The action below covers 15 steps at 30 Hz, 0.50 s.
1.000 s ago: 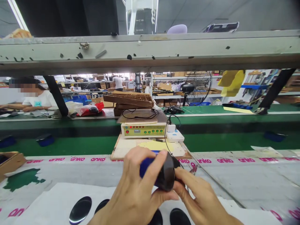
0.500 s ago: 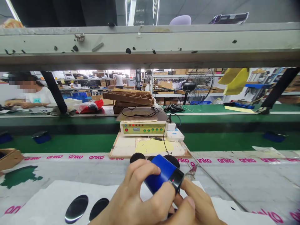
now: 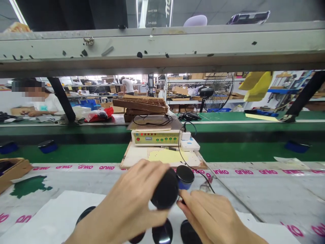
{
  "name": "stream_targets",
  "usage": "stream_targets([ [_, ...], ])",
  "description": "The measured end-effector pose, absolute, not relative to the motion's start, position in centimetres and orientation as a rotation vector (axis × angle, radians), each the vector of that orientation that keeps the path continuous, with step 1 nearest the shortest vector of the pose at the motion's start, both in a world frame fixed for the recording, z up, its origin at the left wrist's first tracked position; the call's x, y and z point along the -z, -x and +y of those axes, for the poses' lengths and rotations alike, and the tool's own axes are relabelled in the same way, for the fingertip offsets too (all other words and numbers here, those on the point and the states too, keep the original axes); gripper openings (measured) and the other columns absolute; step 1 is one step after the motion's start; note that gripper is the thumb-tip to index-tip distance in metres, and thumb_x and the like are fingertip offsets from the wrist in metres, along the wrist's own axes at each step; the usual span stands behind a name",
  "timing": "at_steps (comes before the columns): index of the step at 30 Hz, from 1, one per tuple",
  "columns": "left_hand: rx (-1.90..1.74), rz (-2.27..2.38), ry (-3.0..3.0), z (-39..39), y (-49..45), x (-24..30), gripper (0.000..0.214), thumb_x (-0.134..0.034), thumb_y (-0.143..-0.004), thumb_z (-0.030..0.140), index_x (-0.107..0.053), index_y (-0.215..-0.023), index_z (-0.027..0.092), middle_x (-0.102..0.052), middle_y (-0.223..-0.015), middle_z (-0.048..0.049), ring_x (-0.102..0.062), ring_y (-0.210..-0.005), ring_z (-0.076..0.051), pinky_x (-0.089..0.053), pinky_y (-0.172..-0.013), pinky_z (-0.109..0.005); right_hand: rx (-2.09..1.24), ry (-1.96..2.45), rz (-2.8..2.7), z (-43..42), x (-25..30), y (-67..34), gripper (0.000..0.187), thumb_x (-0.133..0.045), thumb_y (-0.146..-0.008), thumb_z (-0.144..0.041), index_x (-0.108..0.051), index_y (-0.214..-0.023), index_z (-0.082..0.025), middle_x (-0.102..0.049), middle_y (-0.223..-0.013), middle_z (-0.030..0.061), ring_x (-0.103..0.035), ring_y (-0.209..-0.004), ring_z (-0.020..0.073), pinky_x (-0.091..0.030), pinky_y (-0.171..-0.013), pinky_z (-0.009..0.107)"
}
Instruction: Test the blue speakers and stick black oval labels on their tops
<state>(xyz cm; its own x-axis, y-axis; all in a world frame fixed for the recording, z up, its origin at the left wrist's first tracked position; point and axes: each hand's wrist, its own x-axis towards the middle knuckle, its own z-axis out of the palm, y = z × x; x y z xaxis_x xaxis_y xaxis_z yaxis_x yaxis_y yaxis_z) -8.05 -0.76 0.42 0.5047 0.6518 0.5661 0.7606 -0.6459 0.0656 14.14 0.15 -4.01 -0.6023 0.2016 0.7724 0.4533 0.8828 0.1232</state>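
My left hand (image 3: 129, 196) is closed around a blue cylinder with a black end (image 3: 166, 189); its round black face is turned toward me. Beside it my right hand (image 3: 210, 210) is pinched, fingertips close to the cylinder's edge. A black cable (image 3: 196, 169) runs down behind my right hand, and a small dark bit shows at the fingertips, mostly hidden. Just beyond stands another blue cylinder with a black top (image 3: 185, 176). Under my hands, black round pieces (image 3: 162, 232) rest on a white sheet (image 3: 61, 210), partly covered by my wrists.
A tester box with green buttons (image 3: 156, 138) sits on a board at the back, a white power adapter (image 3: 190, 145) at its right. Behind runs a green conveyor (image 3: 83, 154) carrying blue cylinders. A cardboard box (image 3: 17, 174) is at left; a shelf beam (image 3: 177, 42) crosses above.
The cylinder has been turned so its black end faces me, and my left hand has shifted left. The cable has swung right toward my right hand.
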Motion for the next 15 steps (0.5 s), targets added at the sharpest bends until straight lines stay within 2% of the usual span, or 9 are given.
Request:
stream_targets([
  [2, 0.879, -1.466, 2.361, 0.3, 9.7, -1.0, 0.045, -0.060, -0.078, 0.026, -0.049, -0.121, 0.020, -0.061, -0.118, -0.0084, -0.055, -0.108, -0.028, -0.047, -0.092, -0.042, 0.551, 0.501, -2.183, 0.1, 3.8, -15.1, 0.016, -0.053, -0.088, -0.005, -0.057, -0.104, -0.007, -0.058, -0.061, 0.0009, -0.052, -0.051, 0.0132, -0.035, -0.048, 0.028],
  [4, 0.803, -1.763, 2.286, 1.6, 11.3, -1.3, 0.044, -0.061, -0.078, 0.035, -0.052, -0.118, 0.021, -0.061, -0.120, -0.0098, -0.057, -0.108, -0.032, -0.047, -0.090, -0.047, 0.560, 0.600, -2.230, 0.4, 3.8, -16.9, 0.010, -0.051, -0.092, -0.012, -0.058, -0.099, -0.011, -0.059, -0.062, 0.0000, -0.054, -0.050, 0.0123, -0.036, -0.049, 0.027],
  [7, 0.537, -1.988, 2.526, 3.4, 13.1, -0.5, 0.045, -0.069, -0.068, 0.042, -0.059, -0.107, 0.022, -0.068, -0.106, -0.0058, -0.065, -0.091, -0.028, -0.054, -0.077, -0.040, 0.501, 0.872, -2.264, 1.8, 4.6, -20.7, 0.025, -0.039, -0.098, -0.027, -0.057, -0.082, -0.019, -0.058, -0.060, -0.0008, -0.054, -0.046, 0.0123, -0.037, -0.047, 0.025],
  [10, 0.395, -2.022, 2.678, 4.7, 14.3, 1.3, 0.044, -0.072, -0.063, 0.038, -0.060, -0.102, 0.021, -0.071, -0.094, -0.0035, -0.068, -0.079, -0.025, -0.055, -0.068, -0.034, 0.454, 1.182, -2.094, 3.6, 6.0, -25.2, 0.034, -0.037, -0.098, -0.040, -0.058, -0.080, -0.020, -0.060, -0.060, -0.0005, -0.056, -0.044, 0.0116, -0.038, -0.044, 0.023],
  [13, 0.333, -2.038, 2.681, 5.5, 15.5, 3.1, 0.043, -0.071, -0.061, 0.033, -0.062, -0.100, 0.020, -0.071, -0.093, -0.0047, -0.068, -0.079, -0.026, -0.055, -0.068, -0.035, 0.432, 1.330, -1.968, 5.0, 7.2, -29.5, 0.039, -0.039, -0.096, -0.040, -0.061, -0.070, -0.019, -0.062, -0.057, 0.0014, -0.059, -0.046, 0.0108, -0.037, -0.044, 0.021],
  [15, 0.301, -2.021, 2.698, 5.9, 15.9, 3.7, 0.043, -0.071, -0.061, 0.034, -0.063, -0.100, 0.019, -0.072, -0.094, -0.0048, -0.068, -0.082, -0.027, -0.055, -0.070, -0.035, 0.480, 1.400, -1.869, 5.3, 7.5, -31.8, 0.043, -0.045, -0.094, -0.037, -0.059, -0.058, -0.017, -0.058, -0.051, 0.0037, -0.058, -0.048, 0.0126, -0.036, -0.046, 0.025],
])
